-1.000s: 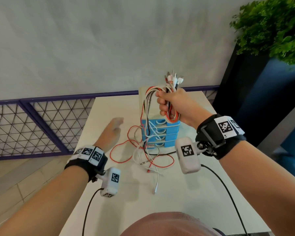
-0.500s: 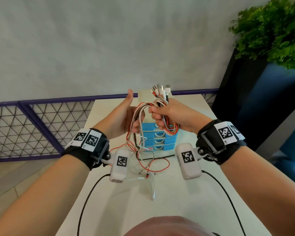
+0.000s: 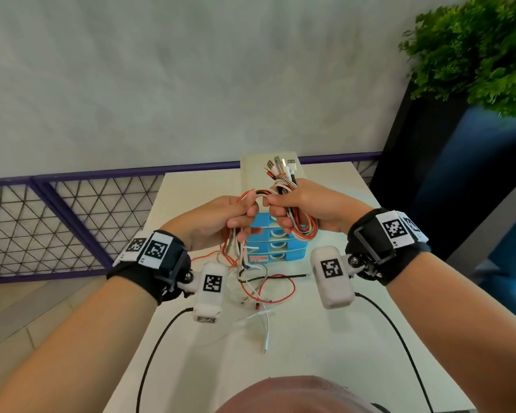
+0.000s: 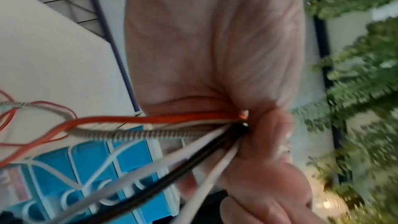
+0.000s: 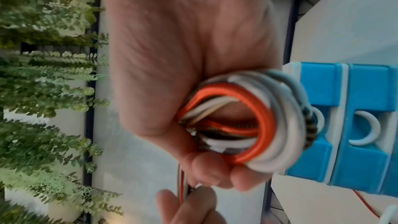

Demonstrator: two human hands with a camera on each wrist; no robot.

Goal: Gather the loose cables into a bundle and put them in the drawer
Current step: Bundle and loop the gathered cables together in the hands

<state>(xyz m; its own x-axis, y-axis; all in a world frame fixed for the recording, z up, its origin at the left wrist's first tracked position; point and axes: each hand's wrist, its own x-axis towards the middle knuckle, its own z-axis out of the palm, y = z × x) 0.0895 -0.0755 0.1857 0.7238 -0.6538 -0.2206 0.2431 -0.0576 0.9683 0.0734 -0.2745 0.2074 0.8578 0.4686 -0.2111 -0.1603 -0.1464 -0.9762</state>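
Observation:
My right hand [image 3: 298,204] grips a coiled bundle of cables [image 3: 306,231] in red, white and braided colours, with the plug ends [image 3: 280,166] sticking up above the fist. In the right wrist view the coil [image 5: 254,125] loops out of the fist. My left hand [image 3: 224,222] grips the trailing strands just left of it, held above the table. In the left wrist view the strands [image 4: 150,125] run out of the fist. Loose cable tails [image 3: 262,287] hang down and lie on the white table [image 3: 325,347]. The blue drawer unit [image 3: 276,245] stands behind the hands, its drawers closed.
A purple mesh railing [image 3: 72,219] runs along the table's far and left side. A dark planter with a green plant [image 3: 474,49] stands at the right. Black wires [image 3: 149,353] from the wrist cameras trail over the table's near part.
My left hand rose from the table, came to the bundle and closed round the hanging strands. My right hand lowered the bundle slightly toward me.

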